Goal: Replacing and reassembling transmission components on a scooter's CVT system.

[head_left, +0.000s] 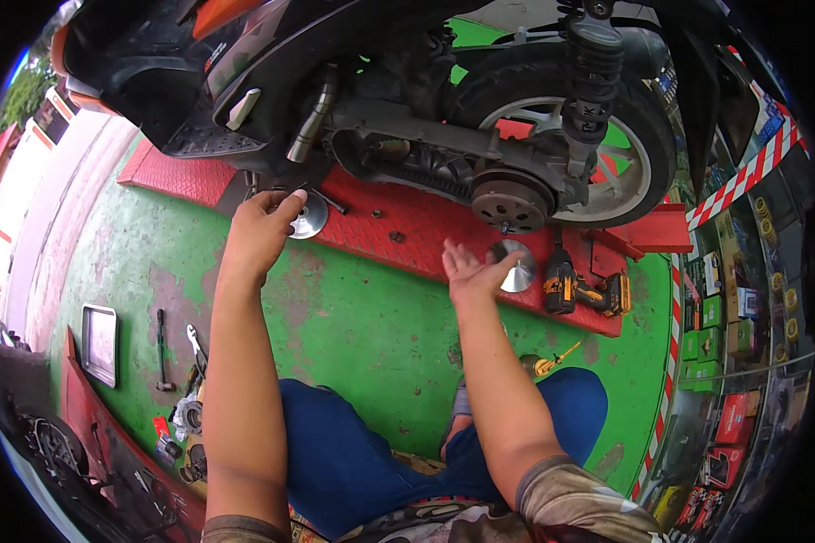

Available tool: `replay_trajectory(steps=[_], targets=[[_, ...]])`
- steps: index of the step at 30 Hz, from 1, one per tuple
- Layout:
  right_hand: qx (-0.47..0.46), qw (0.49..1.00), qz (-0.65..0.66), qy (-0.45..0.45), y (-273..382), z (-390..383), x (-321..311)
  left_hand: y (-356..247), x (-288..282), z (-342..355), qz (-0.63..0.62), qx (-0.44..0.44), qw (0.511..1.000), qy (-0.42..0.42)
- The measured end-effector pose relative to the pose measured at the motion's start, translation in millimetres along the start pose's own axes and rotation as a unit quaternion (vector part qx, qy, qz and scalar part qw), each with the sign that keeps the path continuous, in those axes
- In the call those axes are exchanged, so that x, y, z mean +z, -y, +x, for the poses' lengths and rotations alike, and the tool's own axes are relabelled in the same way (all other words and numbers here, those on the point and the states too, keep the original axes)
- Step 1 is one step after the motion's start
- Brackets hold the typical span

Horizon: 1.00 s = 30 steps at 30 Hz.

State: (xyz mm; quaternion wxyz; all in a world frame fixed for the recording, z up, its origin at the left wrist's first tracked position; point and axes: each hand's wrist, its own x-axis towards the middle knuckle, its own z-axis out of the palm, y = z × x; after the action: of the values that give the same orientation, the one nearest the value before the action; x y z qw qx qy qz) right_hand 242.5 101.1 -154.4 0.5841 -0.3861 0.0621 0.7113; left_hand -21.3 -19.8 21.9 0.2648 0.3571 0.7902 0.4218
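While right hand (473,275) spreads empty, left hand (263,228) curls (grip contents unclear); two shiny discs (521,273), one by each hand.

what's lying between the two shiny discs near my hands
Head view: two small dark metal parts on the red platform; your right hand is also partly between.

Hands (264,222): two. Shiny metal discs (519,277): two. Cordless power tool (561,286): one. Metal tray (100,346): one. White-rimmed wheel (654,138): one. Coil-spring shock absorber (593,86): one.
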Motion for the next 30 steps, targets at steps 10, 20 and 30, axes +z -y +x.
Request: replay_trajectory(steps=[10,20,30], targets=[[-0.088,0.831,-0.544,0.071,-136.2,9.1,-133.1,14.1,-13.6,9.3,-0.040,-0.007,0.998,-0.056],[-0.248,0.457,-0.804,0.289,-98.2,23.7,-90.3,100.9,-0.6,95.2,0.305,-0.046,0.951,-0.003],[0.031,0.014,-0.967,0.251,78.1,13.5,-29.5,200.5,31.5,167.9,0.415,-0.046,0.907,0.049]])
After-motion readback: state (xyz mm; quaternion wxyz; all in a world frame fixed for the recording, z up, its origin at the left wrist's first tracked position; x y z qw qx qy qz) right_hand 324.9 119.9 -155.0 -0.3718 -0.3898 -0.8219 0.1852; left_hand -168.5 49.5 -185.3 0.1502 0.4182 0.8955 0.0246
